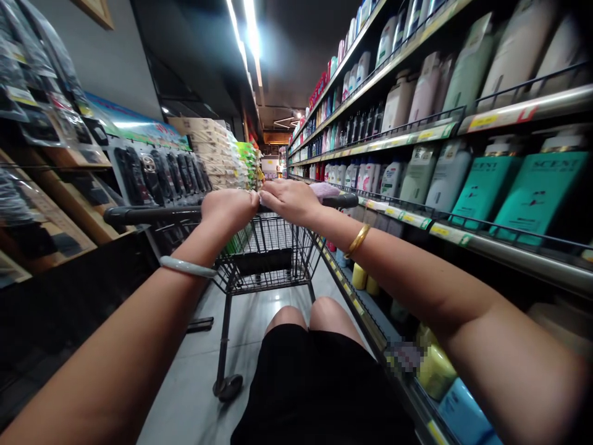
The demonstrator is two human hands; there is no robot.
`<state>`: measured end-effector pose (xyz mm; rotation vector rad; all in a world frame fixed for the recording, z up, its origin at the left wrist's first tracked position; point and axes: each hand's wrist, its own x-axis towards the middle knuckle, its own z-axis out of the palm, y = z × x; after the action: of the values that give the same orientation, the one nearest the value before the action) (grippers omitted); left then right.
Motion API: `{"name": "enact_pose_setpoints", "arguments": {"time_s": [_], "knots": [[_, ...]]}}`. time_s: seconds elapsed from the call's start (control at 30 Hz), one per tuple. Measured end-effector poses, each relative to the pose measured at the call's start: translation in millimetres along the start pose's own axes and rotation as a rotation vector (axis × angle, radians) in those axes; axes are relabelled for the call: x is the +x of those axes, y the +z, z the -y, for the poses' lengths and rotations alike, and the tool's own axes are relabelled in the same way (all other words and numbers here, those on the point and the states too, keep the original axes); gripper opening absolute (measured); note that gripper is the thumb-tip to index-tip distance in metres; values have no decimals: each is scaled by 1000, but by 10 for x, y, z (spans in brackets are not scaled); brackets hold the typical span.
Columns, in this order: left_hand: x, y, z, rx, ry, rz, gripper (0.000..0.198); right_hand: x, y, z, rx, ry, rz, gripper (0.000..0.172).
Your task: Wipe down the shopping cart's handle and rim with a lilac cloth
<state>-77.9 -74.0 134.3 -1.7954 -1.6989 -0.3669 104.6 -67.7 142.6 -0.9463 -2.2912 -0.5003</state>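
Observation:
A dark wire shopping cart (266, 247) stands straight in front of me, with a thick black handle (152, 214) across its near side. My left hand (229, 207) is closed over the middle of that handle. Right beside it, my right hand (288, 199) wraps over the handle from above, its thumb close to the left hand's fingers. Both hands' fingertips are partly hidden. A pale pink-purple cloth (325, 189) lies over the handle's right part, behind the right hand. Through the wire, little of the basket's inside shows.
Shelves of shampoo and lotion bottles line the right, with teal pump bottles (540, 185) nearest. Left, packaged belts (160, 173) hang on a rack. Stacked cartons (210, 148) and green packs (248, 161) stand farther along the aisle. A tiled floor (185, 383) runs beneath the cart.

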Motion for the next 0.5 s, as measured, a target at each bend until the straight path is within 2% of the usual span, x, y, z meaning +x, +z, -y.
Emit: {"name": "enact_pose_setpoints", "arguments": {"time_s": [0.07, 0.13, 0.2, 0.27, 0.37, 0.5], "knots": [[-15, -6, 10, 3, 9, 3, 72, -67, -30, -83, 22, -90, 32, 46], [-27, -15, 15, 9, -5, 10, 70, -144, -89, -256, 15, -83, 58, 48], [-38, -24, 2, 13, -25, 16, 68, -228, -139, -412, -43, 34, 41, 52], [-51, -34, -26, 5, -51, 19, 68, -303, -150, -465, -113, 165, -15, 56], [-59, -58, -57, -12, -36, 19, 67, -355, -81, -312, -144, 252, -107, 60], [51, -94, -24, -225, -59, -6, 70, -234, 56, 33, -23, 164, -146, 54]]}}
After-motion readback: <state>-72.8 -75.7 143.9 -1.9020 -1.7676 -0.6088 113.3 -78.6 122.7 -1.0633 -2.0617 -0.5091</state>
